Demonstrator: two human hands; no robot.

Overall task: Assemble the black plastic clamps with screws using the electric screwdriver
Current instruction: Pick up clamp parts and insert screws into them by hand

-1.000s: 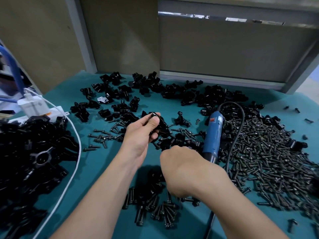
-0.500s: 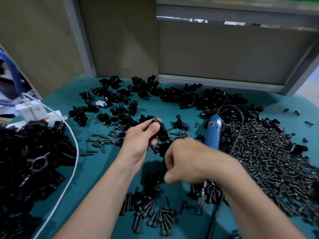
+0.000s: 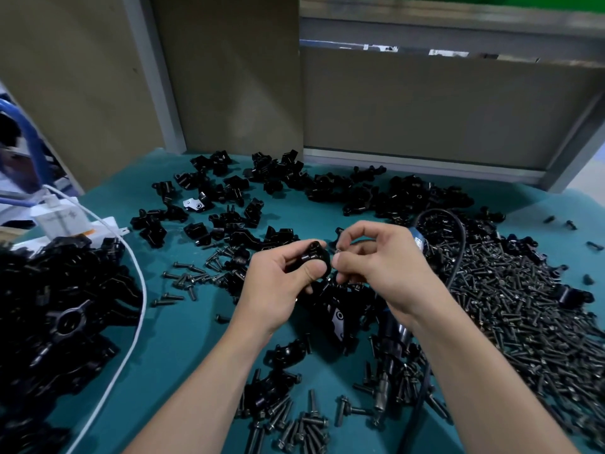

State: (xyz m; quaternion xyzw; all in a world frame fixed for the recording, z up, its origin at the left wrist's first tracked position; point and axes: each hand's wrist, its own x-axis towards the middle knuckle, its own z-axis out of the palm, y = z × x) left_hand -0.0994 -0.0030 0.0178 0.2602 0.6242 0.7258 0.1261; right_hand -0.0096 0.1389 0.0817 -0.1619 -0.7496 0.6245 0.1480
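The right hand [image 3: 389, 267], now raised from the loose screws [image 3: 294, 424], pinches an apparent screw [image 3: 338, 253] beside the clamp [image 3: 314, 258] gripped by the left hand [image 3: 281, 283] above the mat [image 3: 183, 339]; the screwdriver [image 3: 417, 239] lies idle.

Dim, soft overhead light; wide-angle edges bend and blur.

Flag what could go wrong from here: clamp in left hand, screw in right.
1. The right hand holds the screw in a fingertip pinch beside the clamp in the left hand. It may slip into the loose screws below or start crooked.
2. The electric screwdriver lies under the right forearm, so grabbing it could snag its cable.
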